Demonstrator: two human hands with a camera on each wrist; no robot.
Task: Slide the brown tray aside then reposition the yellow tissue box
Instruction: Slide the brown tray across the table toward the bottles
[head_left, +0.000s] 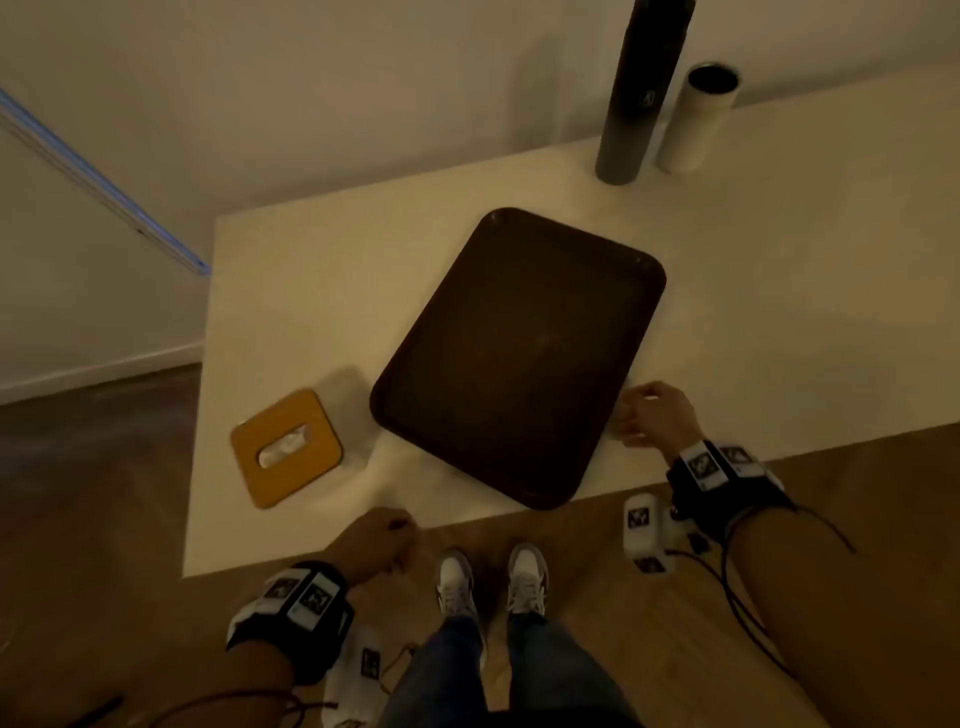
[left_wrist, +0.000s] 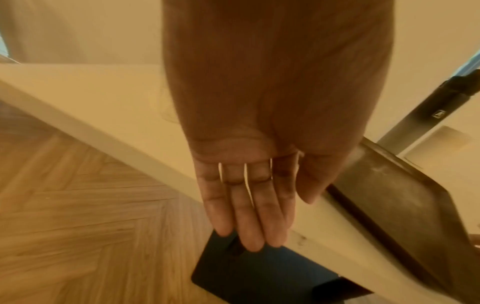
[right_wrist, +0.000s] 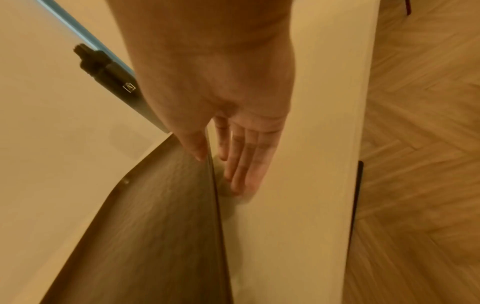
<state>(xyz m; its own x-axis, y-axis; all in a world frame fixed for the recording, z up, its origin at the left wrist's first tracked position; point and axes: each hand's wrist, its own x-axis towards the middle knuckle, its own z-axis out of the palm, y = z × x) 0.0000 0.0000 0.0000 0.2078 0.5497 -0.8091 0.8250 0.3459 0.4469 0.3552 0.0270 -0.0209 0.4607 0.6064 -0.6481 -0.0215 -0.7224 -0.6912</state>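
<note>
The brown tray (head_left: 519, 353) lies flat and askew in the middle of the white table (head_left: 311, 291). The yellow tissue box (head_left: 285, 449), with white tissue in its slot, sits near the table's front left, a little apart from the tray. My right hand (head_left: 644, 415) is on the table at the tray's near right rim. In the right wrist view this hand (right_wrist: 221, 164) has straight fingers lying beside the tray (right_wrist: 155, 216), with the thumb at its rim. My left hand (head_left: 384, 535) hovers at the table's front edge, fingers (left_wrist: 249, 216) straight and holding nothing. The tray (left_wrist: 402, 195) lies to its right.
A tall dark bottle (head_left: 644, 93) and a shorter white cylinder (head_left: 696, 119) stand at the back of the table by the wall. The table's left edge is close to the tissue box. Bare tabletop extends to the right of the tray. Wooden floor lies below.
</note>
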